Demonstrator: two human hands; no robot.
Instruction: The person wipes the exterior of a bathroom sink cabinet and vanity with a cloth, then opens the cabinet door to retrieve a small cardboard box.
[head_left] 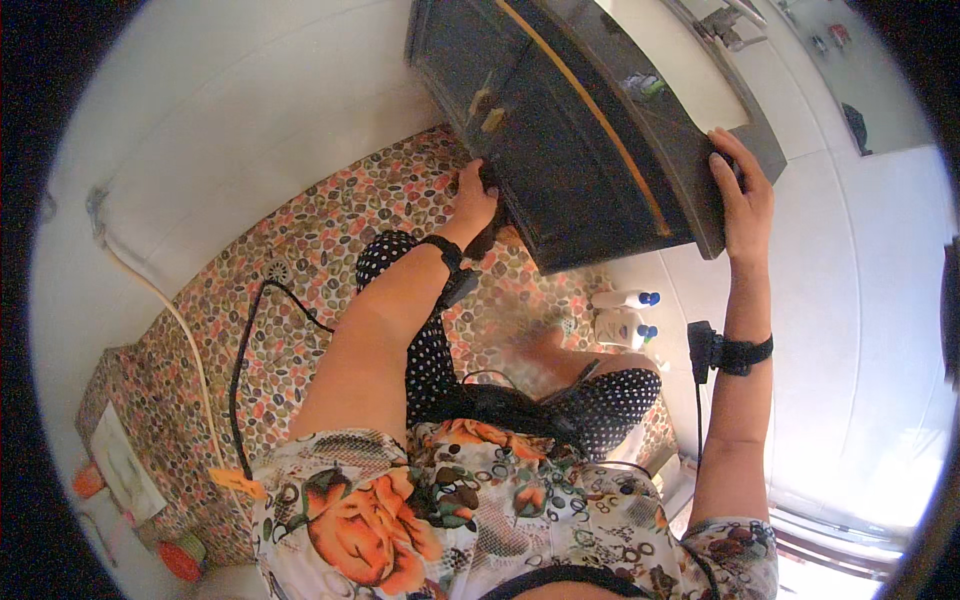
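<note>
A dark vanity cabinet [590, 170] with an orange-brown strip along its front stands ahead of me, topped by a grey countertop [665, 120]. My right hand [745, 195] grips the countertop at its near right corner, fingers bent over the edge. Low down by the cabinet's bottom edge, my left hand [474, 205] is closed beside a dark brown, cloth-like thing [485, 240]. The left fingers are partly hidden, and what they hold cannot be made out. Each wrist wears a black strap with a small box.
Two white bottles with blue caps, one a pump bottle [620, 329], are by the right wall. The pebble-patterned floor [320, 225] has a round drain [277, 271]. A pale hose [180, 315] and a black cable [236, 370] run on the left. A faucet [735, 25] is above the basin.
</note>
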